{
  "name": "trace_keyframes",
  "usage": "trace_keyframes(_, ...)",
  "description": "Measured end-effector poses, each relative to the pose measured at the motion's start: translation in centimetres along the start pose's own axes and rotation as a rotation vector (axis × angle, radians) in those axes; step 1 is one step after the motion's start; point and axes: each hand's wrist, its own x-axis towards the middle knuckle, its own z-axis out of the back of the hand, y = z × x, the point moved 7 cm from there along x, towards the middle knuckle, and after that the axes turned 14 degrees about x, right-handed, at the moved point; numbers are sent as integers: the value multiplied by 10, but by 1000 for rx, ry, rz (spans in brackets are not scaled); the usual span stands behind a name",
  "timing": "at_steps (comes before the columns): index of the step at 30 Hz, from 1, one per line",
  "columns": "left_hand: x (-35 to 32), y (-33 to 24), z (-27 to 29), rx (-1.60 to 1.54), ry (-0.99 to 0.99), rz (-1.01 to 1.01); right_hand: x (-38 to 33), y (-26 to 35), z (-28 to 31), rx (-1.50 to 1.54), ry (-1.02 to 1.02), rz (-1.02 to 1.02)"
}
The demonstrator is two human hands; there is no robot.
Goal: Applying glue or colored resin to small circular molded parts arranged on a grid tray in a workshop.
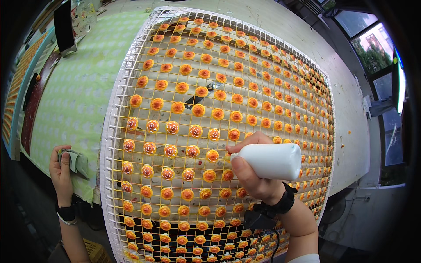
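My right hand (254, 171) is closed round a white squeeze bottle (274, 161), tipped on its side with its nozzle end to the left, over a small orange-yellow flower-shaped piece that my fingers partly hide. Rows of such pieces (198, 109) sit on a yellow wire grid in a white frame (115, 101). Several at the left of the middle rows carry white marks, such as one marked flower (172, 127). Off the frame's left side, my left hand (62, 168) pinches a folded grey-green cloth (78, 163).
Under the left part lies a pale green spotted tablecloth (79, 87). A dark upright screen-like slab (65, 27) stands at the far left, near another rack of orange pieces (22, 74). A yellow crate (97, 252) is low at left; windows (372, 48) are at right.
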Motion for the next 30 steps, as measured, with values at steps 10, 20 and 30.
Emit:
trace_keyframes(10, 0, 0, 0, 9, -10, -7, 0, 1, 0, -48, 17, 72)
trace_keyframes(20, 0, -1, 1, 17, -2, -9, -2, -3, 2, 45, -1, -8)
trace_keyframes(30, 0, -1, 0, 11, 2, -3, -1, -2, -1, 64, 39, -4)
